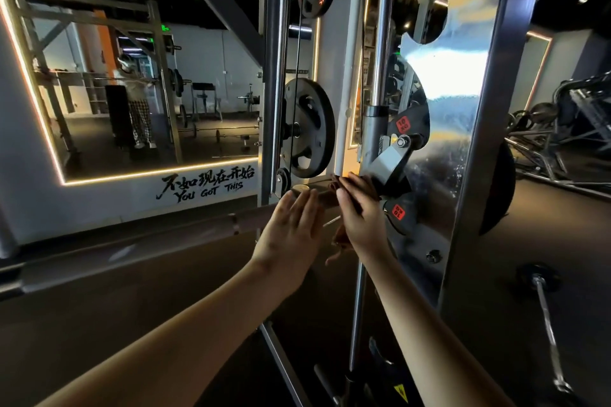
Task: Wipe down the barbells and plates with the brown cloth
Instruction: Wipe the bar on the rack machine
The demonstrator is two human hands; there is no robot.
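cloth [340, 184] lies over bar [165, 246], gripped by right hand [362, 213]; left hand [291, 228] at its 9 o'clock is flat, fingers straight. squeeze firmly, then slide toward plate [400, 211] (steady the bar with left).

Dim gym, steel glare, fisheye edges

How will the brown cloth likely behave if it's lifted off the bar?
Probably floppy: the brown cloth hangs in crumpled folds below the right hand. Likely light, as that hand alone holds it against the bar. Unlikely to roll, being bunched and soft.
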